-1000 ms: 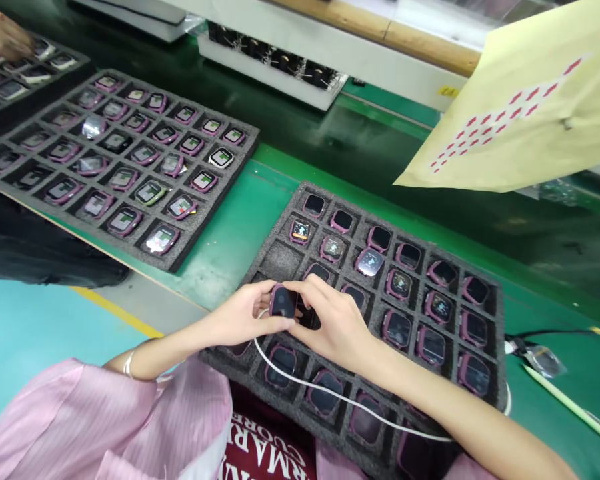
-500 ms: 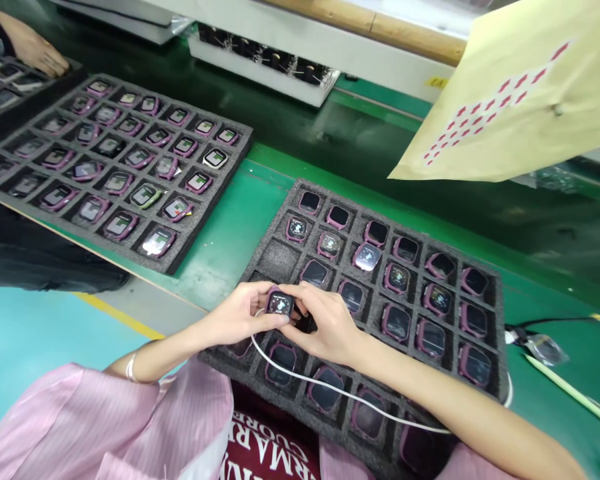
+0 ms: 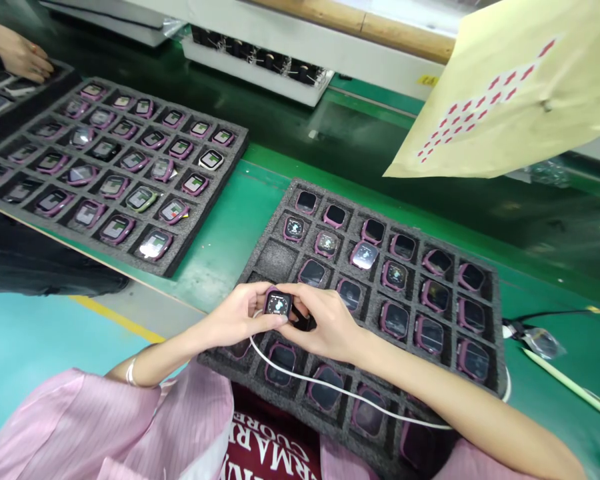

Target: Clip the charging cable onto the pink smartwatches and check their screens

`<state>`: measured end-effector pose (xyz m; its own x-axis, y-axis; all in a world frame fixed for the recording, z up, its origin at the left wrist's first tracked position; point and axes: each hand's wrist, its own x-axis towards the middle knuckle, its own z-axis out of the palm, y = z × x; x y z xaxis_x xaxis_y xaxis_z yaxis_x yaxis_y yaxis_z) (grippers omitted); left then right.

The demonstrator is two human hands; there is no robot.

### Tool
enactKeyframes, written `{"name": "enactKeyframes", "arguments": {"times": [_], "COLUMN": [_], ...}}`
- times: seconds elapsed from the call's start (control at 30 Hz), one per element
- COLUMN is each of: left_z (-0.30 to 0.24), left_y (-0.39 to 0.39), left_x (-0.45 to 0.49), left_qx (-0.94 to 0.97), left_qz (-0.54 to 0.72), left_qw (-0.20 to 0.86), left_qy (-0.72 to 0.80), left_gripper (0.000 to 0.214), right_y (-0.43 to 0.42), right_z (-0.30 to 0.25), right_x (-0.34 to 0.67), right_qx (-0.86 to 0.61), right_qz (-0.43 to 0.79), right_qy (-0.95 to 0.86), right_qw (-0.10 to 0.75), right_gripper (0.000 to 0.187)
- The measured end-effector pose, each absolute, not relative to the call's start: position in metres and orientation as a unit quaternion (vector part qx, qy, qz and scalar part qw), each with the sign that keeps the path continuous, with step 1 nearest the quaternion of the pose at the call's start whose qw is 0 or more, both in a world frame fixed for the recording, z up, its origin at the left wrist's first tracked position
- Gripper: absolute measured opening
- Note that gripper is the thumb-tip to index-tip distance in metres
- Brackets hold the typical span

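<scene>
Two hands at the near edge of a grey foam tray [image 3: 275, 257], left hand [image 3: 240, 317] and right hand [image 3: 325, 327] pinching a lit purple watch [image 3: 278, 304] between fingertips just above its front rows, white cable [image 3: 340, 393] trailing over pocketed dark-screened watches [image 3: 395, 320], green bench [image 3: 230, 227] beneath, farther tray [image 3: 203, 200] of lit watches [image 3: 113, 187] to the left, yellow sheet [image 3: 505, 100] beyond.

Screen of watch [image 3: 278, 304] too small to read; white cable [image 3: 330, 390] end hidden behind left hand [image 3: 240, 319]; co-worker's hand [image 3: 23, 57] cut by left edge
</scene>
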<state>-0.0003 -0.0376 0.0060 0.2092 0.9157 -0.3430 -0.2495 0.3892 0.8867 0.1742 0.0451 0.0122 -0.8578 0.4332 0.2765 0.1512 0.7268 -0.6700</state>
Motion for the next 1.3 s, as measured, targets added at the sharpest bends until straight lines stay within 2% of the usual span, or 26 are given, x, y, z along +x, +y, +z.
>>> {"name": "enactKeyframes", "arguments": {"times": [0.33,0.77,0.93,1.03,1.17,1.23,1.3], "left_z": [0.005,0.002,0.002,0.003,0.002,0.001,0.001], "left_y": [-0.038,-0.039,-0.041,-0.042,-0.043,-0.044,-0.044], "left_x": [0.000,-0.001,0.000,0.001,0.001,0.000,0.001], "left_qx": [0.347,0.356,0.317,0.327,0.329,0.327,0.325], "left_qz": [0.427,0.421,0.416,0.405,0.394,0.400,0.409], "left_qw": [0.697,0.713,0.761,0.757,0.759,0.759,0.755], "left_qy": [0.459,0.433,0.384,0.394,0.400,0.397,0.396], "left_gripper": [0.027,0.029,0.058,0.052,0.045,0.046,0.047], "right_y": [0.047,0.051,0.069,0.080,0.085,0.086,0.087], "right_z": [0.012,0.018,0.026,0.022,0.021,0.028,0.037], "right_x": [0.174,0.176,0.172,0.158,0.146,0.151,0.162], "right_qx": [-0.158,-0.165,-0.208,-0.310,-0.331,-0.317,-0.327], "right_qz": [0.330,0.358,0.447,0.384,0.215,0.174,0.141], "right_qy": [-0.908,-0.902,-0.843,-0.843,-0.916,-0.932,-0.934], "right_qw": [0.204,0.179,0.215,0.213,0.074,0.038,0.014], "right_gripper": [0.036,0.033,0.042,0.041,0.039,0.044,0.038]}}
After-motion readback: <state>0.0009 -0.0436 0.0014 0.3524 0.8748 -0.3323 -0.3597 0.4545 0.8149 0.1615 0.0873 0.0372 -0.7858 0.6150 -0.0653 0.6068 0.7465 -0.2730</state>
